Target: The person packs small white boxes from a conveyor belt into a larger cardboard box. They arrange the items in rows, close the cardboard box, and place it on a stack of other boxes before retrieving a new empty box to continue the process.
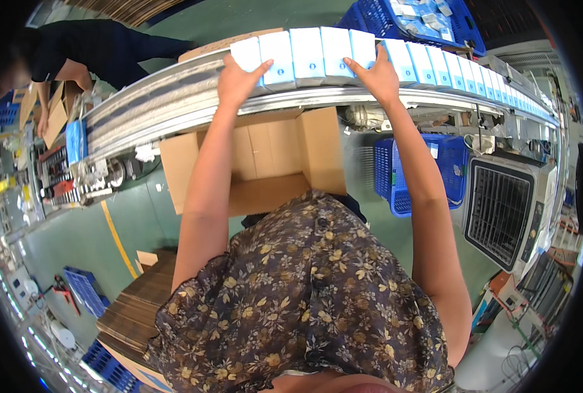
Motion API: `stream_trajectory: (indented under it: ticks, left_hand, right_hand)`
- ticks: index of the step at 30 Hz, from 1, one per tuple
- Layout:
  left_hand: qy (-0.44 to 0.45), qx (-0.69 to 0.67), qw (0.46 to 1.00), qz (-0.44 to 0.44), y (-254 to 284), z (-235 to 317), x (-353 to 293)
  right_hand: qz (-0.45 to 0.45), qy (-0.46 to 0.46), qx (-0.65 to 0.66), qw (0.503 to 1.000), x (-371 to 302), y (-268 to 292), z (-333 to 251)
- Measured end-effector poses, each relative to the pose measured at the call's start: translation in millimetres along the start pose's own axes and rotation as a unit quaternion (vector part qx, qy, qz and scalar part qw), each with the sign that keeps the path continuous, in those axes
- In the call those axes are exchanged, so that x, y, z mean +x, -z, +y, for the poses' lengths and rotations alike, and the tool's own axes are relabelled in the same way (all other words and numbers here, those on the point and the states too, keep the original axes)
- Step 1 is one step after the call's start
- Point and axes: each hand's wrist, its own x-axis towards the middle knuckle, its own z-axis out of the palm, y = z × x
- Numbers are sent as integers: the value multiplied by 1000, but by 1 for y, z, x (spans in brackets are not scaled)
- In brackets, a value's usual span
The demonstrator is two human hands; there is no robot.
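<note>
On the conveyor (154,105) stands a long row of white and light-blue cartons (308,59), side by side. My left hand (237,84) grips the left end of this row, thumb on the front and fingers around the outer side. Farther right, my right hand (380,78) reaches into a small gap in the row, its thumb against a carton front. Several cartons are clasped between the two hands; the fingertips behind them are partly hidden. Below the conveyor, right in front of my body, an open cardboard box (258,150) faces up between my forearms.
More cartons (458,69) continue along the conveyor to the right. A blue crate (386,167) and an air cooler (501,209) stand at right. Behind the conveyor is a blue bin (471,33) of small packs. A person (75,56) handles cardboard at left; stacked cardboard (137,298) lies lower left.
</note>
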Motion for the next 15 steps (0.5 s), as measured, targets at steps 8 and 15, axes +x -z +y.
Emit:
stream_trajectory:
  ticks: [8, 15]
  left_hand:
    - [-156, 63, 979, 118, 238, 65, -131]
    - [-93, 217, 971, -47, 174, -51, -224]
  right_hand:
    - [85, 165, 238, 953, -142, 47, -128]
    - [-300, -7, 21, 954, -253, -71, -48]
